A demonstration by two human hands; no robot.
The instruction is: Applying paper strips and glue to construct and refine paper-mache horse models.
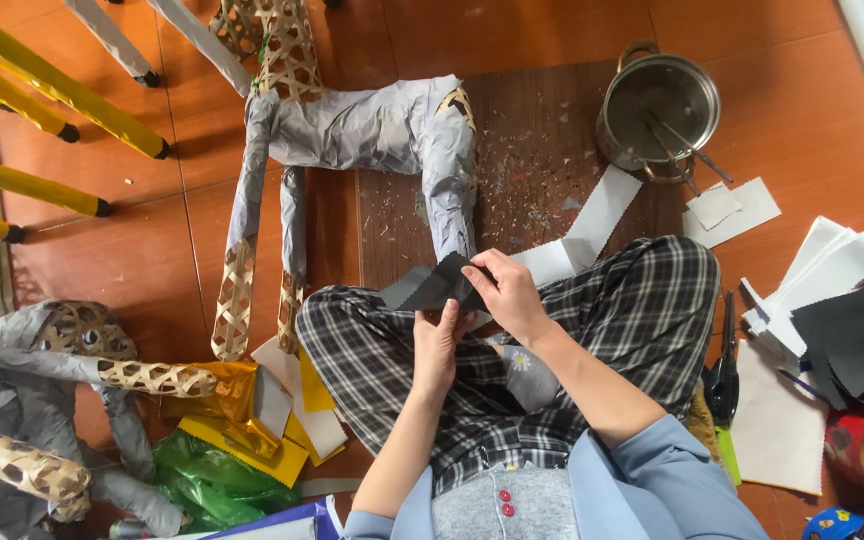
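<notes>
I sit cross-legged in plaid trousers on an orange tiled floor. Both hands hold a dark grey piece of paper [434, 287] over my lap. My left hand [438, 345] pinches its lower edge from below. My right hand [509, 292] grips its right side from above. Just beyond the paper stands a woven bamboo animal frame covered in grey paper [372, 130], its rear leg nearly touching the dark paper. A white paper strip [592, 225] lies behind my right hand.
A brown board [532, 150] with paper scraps lies ahead. A metal pot [658, 105] with sticks stands at the far right. Stacks of white and black paper [832, 310] and black scissors [724, 370] lie right. Another frame [42, 400], yellow foil and green plastic lie left.
</notes>
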